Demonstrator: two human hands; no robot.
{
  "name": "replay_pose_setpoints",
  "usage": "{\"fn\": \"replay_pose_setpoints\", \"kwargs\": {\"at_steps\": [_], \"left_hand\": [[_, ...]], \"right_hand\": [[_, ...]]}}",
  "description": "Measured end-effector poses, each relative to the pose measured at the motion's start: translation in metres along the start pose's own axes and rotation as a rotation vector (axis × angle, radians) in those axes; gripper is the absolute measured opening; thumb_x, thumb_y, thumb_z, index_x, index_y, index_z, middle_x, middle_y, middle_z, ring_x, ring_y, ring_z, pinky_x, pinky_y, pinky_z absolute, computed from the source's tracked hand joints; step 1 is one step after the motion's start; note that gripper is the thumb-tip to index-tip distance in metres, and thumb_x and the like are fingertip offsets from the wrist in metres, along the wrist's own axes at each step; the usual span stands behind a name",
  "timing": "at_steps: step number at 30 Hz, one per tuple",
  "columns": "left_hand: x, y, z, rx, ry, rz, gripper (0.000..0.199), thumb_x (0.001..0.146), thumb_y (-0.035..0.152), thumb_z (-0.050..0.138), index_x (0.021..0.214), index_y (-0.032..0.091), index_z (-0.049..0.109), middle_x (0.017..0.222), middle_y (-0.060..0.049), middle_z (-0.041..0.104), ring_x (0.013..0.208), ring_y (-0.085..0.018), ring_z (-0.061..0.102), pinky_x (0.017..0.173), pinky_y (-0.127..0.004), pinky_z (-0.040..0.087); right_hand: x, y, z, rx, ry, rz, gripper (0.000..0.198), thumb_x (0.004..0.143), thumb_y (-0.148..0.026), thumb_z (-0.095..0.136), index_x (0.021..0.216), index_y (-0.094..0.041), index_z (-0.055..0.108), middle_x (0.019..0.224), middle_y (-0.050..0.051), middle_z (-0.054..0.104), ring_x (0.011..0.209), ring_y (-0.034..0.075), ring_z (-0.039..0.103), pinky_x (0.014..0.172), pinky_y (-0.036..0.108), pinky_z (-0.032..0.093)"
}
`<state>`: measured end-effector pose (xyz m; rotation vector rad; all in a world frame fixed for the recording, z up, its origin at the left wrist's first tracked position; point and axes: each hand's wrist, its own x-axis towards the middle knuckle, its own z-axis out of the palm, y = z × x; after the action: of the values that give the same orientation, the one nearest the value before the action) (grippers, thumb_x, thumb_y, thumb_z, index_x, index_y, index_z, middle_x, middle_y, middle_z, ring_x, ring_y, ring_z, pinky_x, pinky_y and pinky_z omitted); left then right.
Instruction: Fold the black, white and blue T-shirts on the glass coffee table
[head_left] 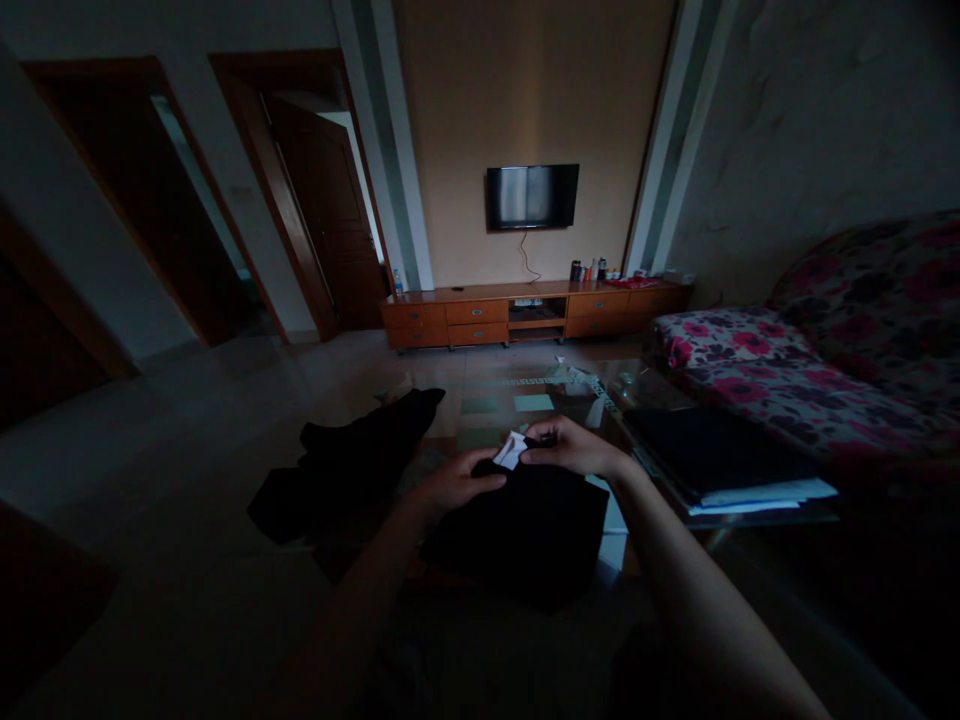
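Head view: both hands (pixel 465 481) hold black cloth (pixel 525 530) (white tag (pixel 511 451) between them).

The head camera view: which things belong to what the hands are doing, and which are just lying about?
In use, it seems:
black cloth, held by the left hand and right hand
small white tag-like piece between the hands

Apparently just lying about:
separate black heap, left
dark stack with white edges, right

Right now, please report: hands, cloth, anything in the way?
Left hand, right hand at white tag. Black cloth beneath. Second cloth at left, not blocking hands.
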<state>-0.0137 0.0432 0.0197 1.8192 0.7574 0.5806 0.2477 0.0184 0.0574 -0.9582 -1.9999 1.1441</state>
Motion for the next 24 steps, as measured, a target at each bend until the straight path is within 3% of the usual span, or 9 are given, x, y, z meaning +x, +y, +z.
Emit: {"fn": "replay_pose_setpoints", "kwargs": {"at_steps": [5,8,10,12,15,17,21,24], "left_hand": [[0.003,0.002,0.000,0.107,0.087,0.085,0.057,0.082,0.047,0.075,0.132,0.021,0.065,0.131,-0.008,0.069,0.121,-0.028,0.062,0.109,-0.044,0.043],[0.002,0.001,-0.005,0.137,0.180,0.089,0.054,0.080,0.049,0.076,0.125,0.020,0.070,0.128,-0.010,0.070,0.120,-0.029,0.062,0.109,-0.045,0.043],[0.000,0.000,-0.011,0.144,0.244,0.065,0.054,0.077,0.051,0.078,0.121,0.020,0.072,0.126,-0.010,0.071,0.121,-0.030,0.062,0.109,-0.045,0.043],[-0.003,0.000,-0.018,0.142,0.288,0.059,0.053,0.075,0.052,0.078,0.118,0.020,0.073,0.125,-0.009,0.072,0.121,-0.031,0.062,0.110,-0.045,0.042],[-0.010,0.004,-0.026,0.152,0.335,0.059,0.051,0.074,0.052,0.079,0.116,0.023,0.075,0.124,-0.006,0.072,0.122,-0.031,0.062,0.112,-0.044,0.041],[-0.014,0.007,-0.030,0.126,0.343,0.049,0.052,0.072,0.052,0.081,0.115,0.023,0.075,0.123,-0.006,0.073,0.122,-0.031,0.062,0.112,-0.044,0.041],[-0.018,0.010,-0.038,-0.007,0.370,0.020,0.055,0.074,0.050,0.080,0.119,0.019,0.073,0.123,-0.007,0.073,0.121,-0.032,0.062,0.110,-0.046,0.042],[-0.017,0.008,-0.047,-0.026,0.309,0.049,0.054,0.079,0.048,0.077,0.124,0.019,0.070,0.126,-0.007,0.071,0.121,-0.030,0.062,0.110,-0.046,0.042]], "right_hand": [[0.006,-0.001,0.006,-0.051,0.127,-0.049,0.042,0.084,-0.057,0.070,0.094,-0.016,0.073,0.087,0.002,0.070,0.079,0.014,0.061,0.074,0.027,0.049],[0.001,-0.008,0.008,-0.088,0.063,0.006,0.050,0.077,-0.055,0.077,0.111,-0.019,0.072,0.103,0.003,0.073,0.092,0.017,0.065,0.084,0.029,0.051],[-0.003,-0.011,0.006,-0.116,-0.051,0.106,0.067,0.065,-0.051,0.087,0.123,-0.022,0.068,0.114,0.002,0.073,0.101,0.020,0.066,0.091,0.031,0.052],[-0.008,-0.011,0.004,-0.169,-0.121,0.263,0.076,0.056,-0.048,0.091,0.123,-0.023,0.069,0.113,0.002,0.074,0.100,0.022,0.068,0.089,0.032,0.054],[-0.012,-0.007,-0.003,-0.278,-0.137,0.488,0.063,0.054,-0.051,0.090,0.106,-0.019,0.076,0.098,0.003,0.076,0.090,0.024,0.070,0.074,0.029,0.055],[-0.015,-0.005,-0.008,-0.319,-0.131,0.552,0.054,0.057,-0.052,0.088,0.096,-0.017,0.077,0.092,0.004,0.076,0.084,0.023,0.070,0.067,0.027,0.053],[-0.026,-0.002,-0.021,-0.245,-0.062,0.477,0.048,0.064,-0.049,0.085,0.098,-0.017,0.075,0.095,0.005,0.076,0.085,0.021,0.069,0.068,0.026,0.052],[-0.035,0.003,-0.030,-0.179,-0.013,0.431,0.045,0.068,-0.051,0.082,0.097,-0.019,0.075,0.096,0.006,0.074,0.085,0.022,0.067,0.072,0.030,0.053]]}}
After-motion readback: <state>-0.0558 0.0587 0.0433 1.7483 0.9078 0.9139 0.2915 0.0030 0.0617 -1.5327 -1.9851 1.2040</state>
